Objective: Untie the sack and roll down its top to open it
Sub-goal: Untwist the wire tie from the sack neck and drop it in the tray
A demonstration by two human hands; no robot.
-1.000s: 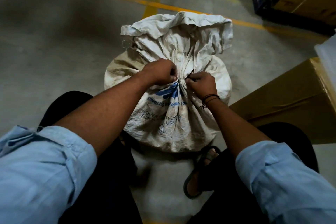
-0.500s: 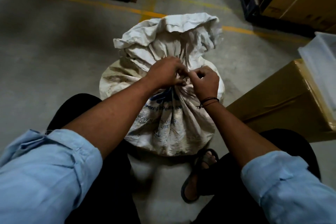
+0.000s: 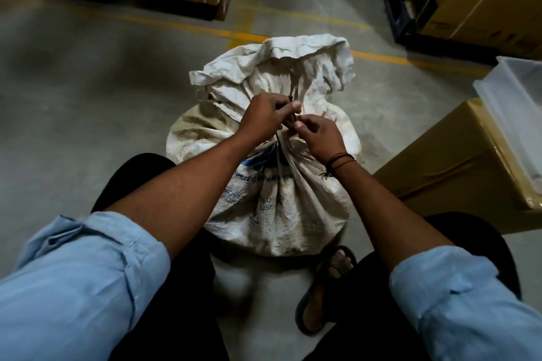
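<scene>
I see the left hand and right hand both pinching the dark cord (neck of the sack cinched).

1 head-worn wide-angle camera looks forward and steeply down (close range) at the floor.

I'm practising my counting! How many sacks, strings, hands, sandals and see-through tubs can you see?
1 sack
1 string, dark, at the sack's neck
2 hands: left hand and right hand, both pinching the string
1 sandal
1 see-through tub
Total: 6
</scene>
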